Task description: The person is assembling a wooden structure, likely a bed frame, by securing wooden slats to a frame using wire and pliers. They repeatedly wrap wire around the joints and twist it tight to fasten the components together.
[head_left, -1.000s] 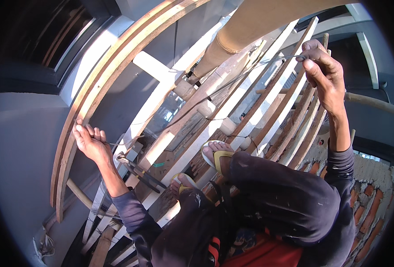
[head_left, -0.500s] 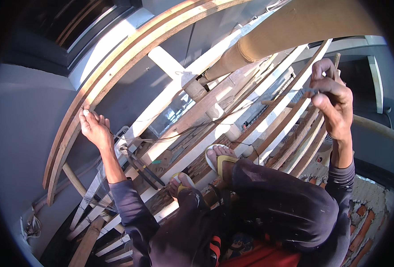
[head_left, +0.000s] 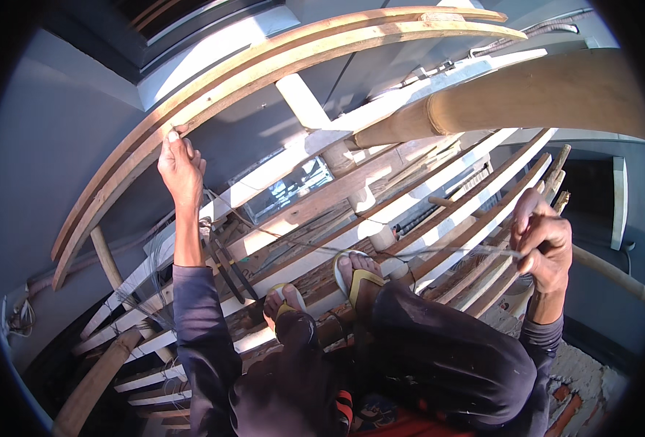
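Note:
My left hand (head_left: 180, 166) reaches up and its fingers hold the lower edge of a long curved wooden plank (head_left: 315, 54) that runs across the top of the view. My right hand (head_left: 545, 244) is closed on a thin wire (head_left: 424, 251), which stretches leftward from it across the slats. Both forearms are in dark long sleeves. My feet in yellow sandals (head_left: 355, 280) stand on wood and bamboo slats (head_left: 475, 218) below me, with my dark trousers in front.
A thick bamboo pole (head_left: 526, 95) crosses at the upper right. White painted beams (head_left: 301, 102) and a grey wall (head_left: 60, 146) lie far below. Loose cables (head_left: 16, 317) hang at the left. Red bricks (head_left: 577, 400) show at the lower right.
My left hand has gone up from the slats to the curved plank and taken hold of its edge. My right hand has come down and away from the slat tops, drawing the wire.

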